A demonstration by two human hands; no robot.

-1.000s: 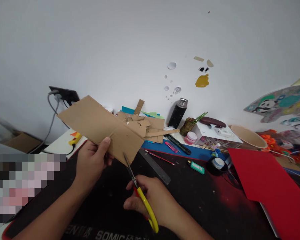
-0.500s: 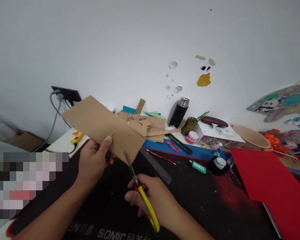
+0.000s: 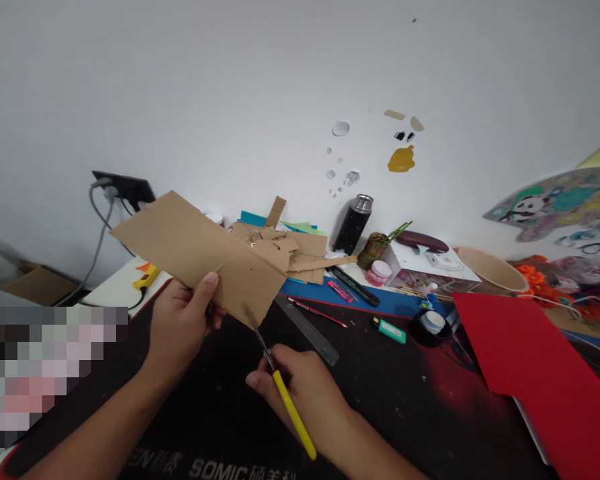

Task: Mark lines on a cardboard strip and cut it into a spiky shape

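Note:
My left hand pinches the lower edge of a flat brown cardboard piece, thumb on top and fingers beneath. The sheet is held tilted above the black desk mat. In my right hand is a pair of scissors with a yellow handle. Its blades reach over the cardboard's near right corner, one blade lying on the upper face, the other hidden below. My right fingers are wrapped round the handle and partly out of sight.
Behind lie a heap of cardboard scraps, a black thermos and a pink-lidded jar. A clear ruler, a red pencil and a green lighter rest on the mat. Red card sits at the right.
The scissor handles have come together and the blades have closed further at the cardboard's corner. The whole view has shifted slightly, with things appearing a little further left.

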